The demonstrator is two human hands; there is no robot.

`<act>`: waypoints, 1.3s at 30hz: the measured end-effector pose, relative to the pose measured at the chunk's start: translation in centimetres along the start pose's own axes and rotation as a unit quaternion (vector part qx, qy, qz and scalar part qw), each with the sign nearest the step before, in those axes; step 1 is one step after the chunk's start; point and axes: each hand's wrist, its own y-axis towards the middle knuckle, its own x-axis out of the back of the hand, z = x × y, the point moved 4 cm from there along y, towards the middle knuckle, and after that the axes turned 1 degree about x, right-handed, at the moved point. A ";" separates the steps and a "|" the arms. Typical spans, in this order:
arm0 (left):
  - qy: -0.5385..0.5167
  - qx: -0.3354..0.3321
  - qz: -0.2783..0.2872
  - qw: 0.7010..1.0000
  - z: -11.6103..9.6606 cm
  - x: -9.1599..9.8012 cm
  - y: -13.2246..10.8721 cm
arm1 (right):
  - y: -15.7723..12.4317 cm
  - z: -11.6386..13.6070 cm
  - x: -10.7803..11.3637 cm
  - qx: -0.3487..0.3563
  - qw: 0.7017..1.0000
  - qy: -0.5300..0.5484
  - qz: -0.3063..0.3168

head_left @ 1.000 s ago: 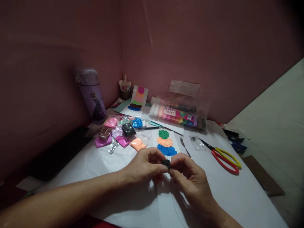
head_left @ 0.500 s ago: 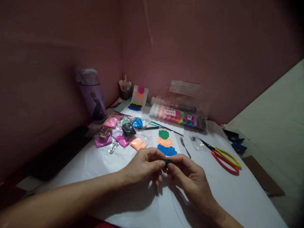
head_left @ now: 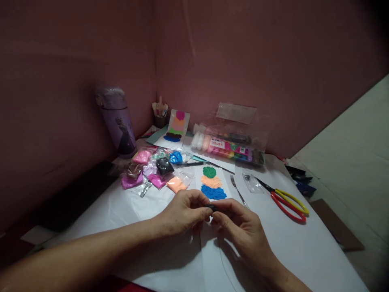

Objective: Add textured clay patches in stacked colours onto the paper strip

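Note:
A small lump of black modelling clay (head_left: 212,207) is pinched between my two hands, above the white paper strip. My left hand (head_left: 185,211) grips it from the left with thumb and forefinger. From the right, my right hand (head_left: 240,227) holds its other end between thumb and fingertips. Just beyond the hands, the card strip (head_left: 225,178) bears textured clay patches: a green one (head_left: 209,172), a peach one (head_left: 211,182) and a blue one (head_left: 214,192). The strip's near part lies below my hands, partly hidden by them.
Bagged clay in several colours (head_left: 164,166) lies left of the strip. A fork (head_left: 238,190), a small clear bag (head_left: 253,183) and scissors (head_left: 288,205) lie to the right. Behind stand a purple bottle (head_left: 118,121), a clay pack (head_left: 227,148) and a decorated card (head_left: 176,127).
The black clay looks slightly longer and flatter between my fingertips. My fingers have shifted a little; the lower fingers of my left hand have curled in. Everything else stays in place.

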 end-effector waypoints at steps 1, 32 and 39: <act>0.007 0.001 0.002 1.000 0.0 0.0 0.0 | 0.0 0.1 -0.1 0.004 1.000 -0.009 0.005; -0.031 0.006 -0.015 0.999 0.1 0.6 0.4 | 0.3 0.0 0.1 -0.033 0.997 0.074 -0.020; -0.047 -0.006 -0.073 0.996 -0.4 0.8 0.5 | 0.5 -0.4 0.9 -0.039 0.992 0.074 -0.095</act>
